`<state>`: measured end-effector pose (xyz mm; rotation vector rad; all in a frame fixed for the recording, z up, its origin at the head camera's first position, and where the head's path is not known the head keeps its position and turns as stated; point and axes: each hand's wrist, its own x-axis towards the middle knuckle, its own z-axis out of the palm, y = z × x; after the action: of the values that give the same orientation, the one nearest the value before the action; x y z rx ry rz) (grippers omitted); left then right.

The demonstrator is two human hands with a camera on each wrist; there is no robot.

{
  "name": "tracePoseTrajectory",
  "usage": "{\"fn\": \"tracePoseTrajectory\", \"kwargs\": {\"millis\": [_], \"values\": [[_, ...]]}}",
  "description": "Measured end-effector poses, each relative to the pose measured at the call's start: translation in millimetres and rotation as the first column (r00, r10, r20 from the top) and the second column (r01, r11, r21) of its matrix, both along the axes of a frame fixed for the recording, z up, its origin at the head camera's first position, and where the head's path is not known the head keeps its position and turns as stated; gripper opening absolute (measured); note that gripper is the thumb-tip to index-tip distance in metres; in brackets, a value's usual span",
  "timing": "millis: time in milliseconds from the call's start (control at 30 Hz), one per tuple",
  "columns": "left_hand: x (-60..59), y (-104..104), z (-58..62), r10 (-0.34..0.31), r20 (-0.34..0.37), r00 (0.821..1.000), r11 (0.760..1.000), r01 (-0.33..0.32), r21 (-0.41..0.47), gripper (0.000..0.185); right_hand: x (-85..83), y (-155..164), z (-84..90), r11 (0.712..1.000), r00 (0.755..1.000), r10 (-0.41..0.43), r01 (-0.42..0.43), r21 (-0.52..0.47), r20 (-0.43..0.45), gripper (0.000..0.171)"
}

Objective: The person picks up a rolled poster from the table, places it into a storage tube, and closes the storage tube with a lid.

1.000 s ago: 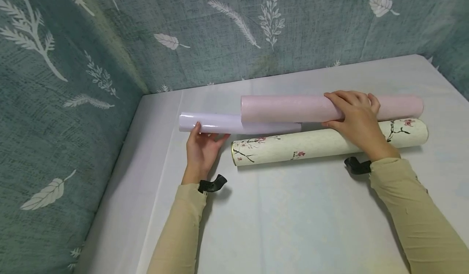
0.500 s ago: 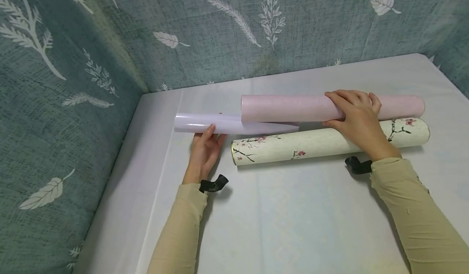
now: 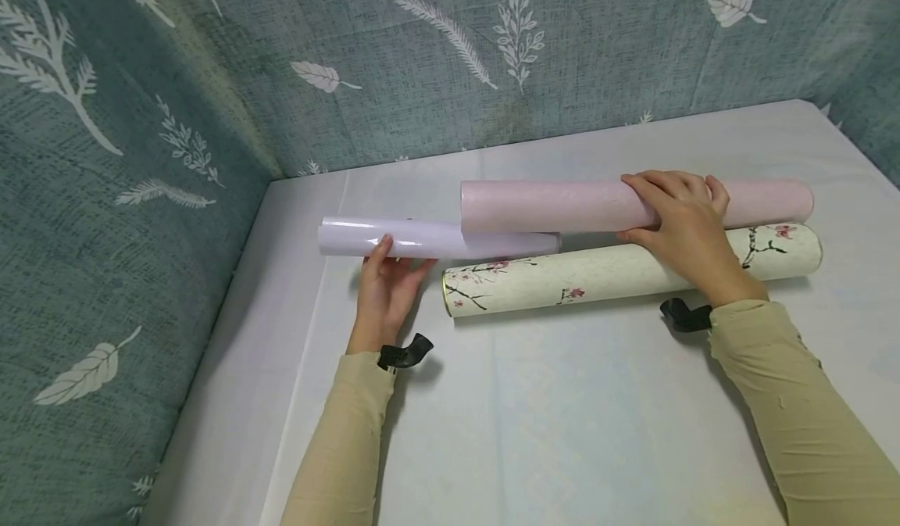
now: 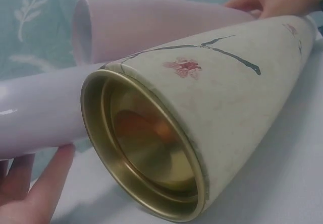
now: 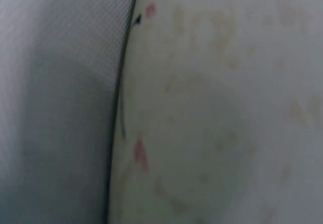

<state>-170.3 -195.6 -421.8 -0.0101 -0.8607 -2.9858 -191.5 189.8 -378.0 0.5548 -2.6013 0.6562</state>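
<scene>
Roll (image 3: 436, 239), glossy white, displaced leftward behind floral tube (image 3: 527, 286) on bench (image 3: 457, 416), pinched by half-open left hand (image 3: 383, 295), with less visible overlap on pink tube (image 3: 548, 206), clasped in curled right hand (image 3: 685, 229), suggesting gradual separation

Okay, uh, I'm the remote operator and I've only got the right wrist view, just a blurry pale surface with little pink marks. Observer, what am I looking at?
Observer: A long cream tube, printed with dark branches and pink blossoms, as the head view shows.
Operator: Got it. And the right hand, I can't see it at all. What's it holding?
Observer: It grips a pink tube.
Operator: What about the left hand?
Observer: It holds a glossy lilac tube, thinner than the other two.
</scene>
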Motion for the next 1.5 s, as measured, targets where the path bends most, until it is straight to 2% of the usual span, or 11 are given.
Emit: {"fn": "tracePoseTrajectory", "kwargs": {"millis": [233,567,767,1000,1267,1500], "values": [[-0.8,-1.9,1.7,0.01,0.004,1.0,1.0,-0.01,0.026,0.036,-0.6,-0.3,1.0,1.0,1.0,0.003,-0.003,0.006,-0.004,0.071],[-3.4,-13.7,4.7,0.096,-0.002,0.995,0.994,-0.096,0.053,0.045,-2.0,-0.7,1.6,1.0,1.0,-0.001,0.001,-0.008,-0.013,0.07],[-2.9,-22.2,5.6,0.126,-0.001,0.992,0.988,-0.126,0.09,0.038,-2.2,-2.5,1.1,1.0,1.0,0.0,0.0,-0.013,-0.019,0.07],[-1.5,-34.1,6.9,0.18,-0.004,0.984,0.981,-0.179,0.081,0.031,-1.3,-3.1,0.1,1.0,1.0,-0.018,0.018,-0.01,0.005,0.07],[-0.6,-49.5,9.5,0.258,0.025,0.966,0.958,-0.259,0.124,0.042,-0.6,-2.1,-0.9,0.999,0.999,-0.033,0.033,-0.017,-0.004,0.07],[2.2,-63.5,10.0,0.31,0.018,0.95,0.924,-0.306,0.231,0.048,-0.3,-1.6,-1.9,0.999,0.999,-0.04,0.04,-0.018,0.001,0.069]]}}
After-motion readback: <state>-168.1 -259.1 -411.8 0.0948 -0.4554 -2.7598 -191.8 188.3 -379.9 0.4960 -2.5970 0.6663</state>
